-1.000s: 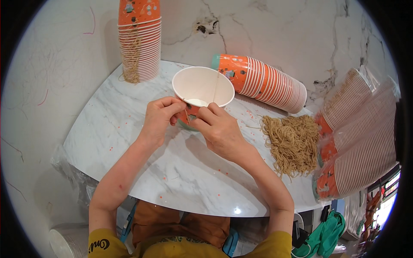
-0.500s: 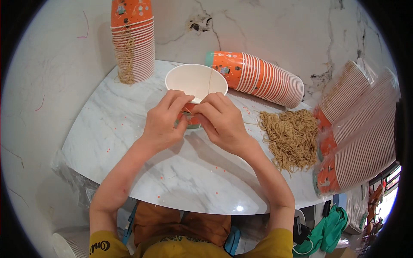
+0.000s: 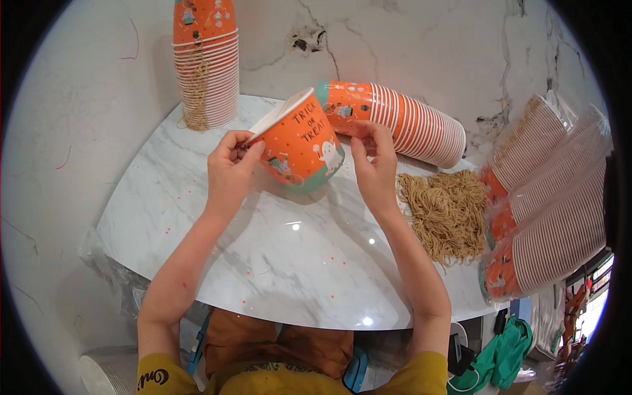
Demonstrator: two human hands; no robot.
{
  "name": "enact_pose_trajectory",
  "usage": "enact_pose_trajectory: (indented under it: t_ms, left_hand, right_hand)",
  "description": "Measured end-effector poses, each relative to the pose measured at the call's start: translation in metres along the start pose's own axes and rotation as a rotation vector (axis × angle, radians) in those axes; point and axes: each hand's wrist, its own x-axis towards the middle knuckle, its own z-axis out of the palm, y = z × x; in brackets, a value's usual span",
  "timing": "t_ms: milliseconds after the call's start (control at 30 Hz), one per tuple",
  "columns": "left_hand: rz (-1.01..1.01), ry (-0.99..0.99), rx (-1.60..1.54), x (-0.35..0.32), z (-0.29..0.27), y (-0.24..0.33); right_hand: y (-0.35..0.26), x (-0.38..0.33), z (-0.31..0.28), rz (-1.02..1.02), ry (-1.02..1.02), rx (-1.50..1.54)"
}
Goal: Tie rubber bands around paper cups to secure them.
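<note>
Stacked cups (image 3: 411,125) behind, string (image 3: 446,216) rightward; left hand (image 3: 232,168) pinches the tilted bucket (image 3: 299,145) by its rim, right hand (image 3: 376,168) half open beside it.

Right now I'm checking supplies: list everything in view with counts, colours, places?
Held tub: 1, orange-green, centre
Upright tub stack: 1, orange-white, far left
Lying tub stack: 1, orange-white, table's far edge
Bagged tub stacks: 3, orange-white, right
String pile: 1, tan, table's right
Specks: several, orange, on table
Table: 1, white, centre
Wall: 1, white, behind
Cloth: 1, green, lower right
Rimmed stack: 1, white, lower left
Sleeves: 2, mustard, bottom
Left fingers: 1 hand, bare, on tub
Right fingers: 1 hand, bare, beside tub
</note>
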Motion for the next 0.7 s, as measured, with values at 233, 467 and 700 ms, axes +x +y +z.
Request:
enact_pose_trajectory:
  t_ms: [233,467,700]
  left_hand:
    - [-0.365,0.112,-0.384,0.013,-0.017,-0.028]
    - [-0.717,0.167,-0.81,0.021,-0.023,-0.055]
    - [-0.753,0.097,-0.898,0.021,-0.03,-0.058]
  right_hand:
    - [0.049,-0.015,0.012,0.61,-0.16,0.159]
    - [0.065,-0.035,0.029,0.492,-0.365,0.024]
    - [0.049,-0.035,0.031,0.848,-0.439,0.312]
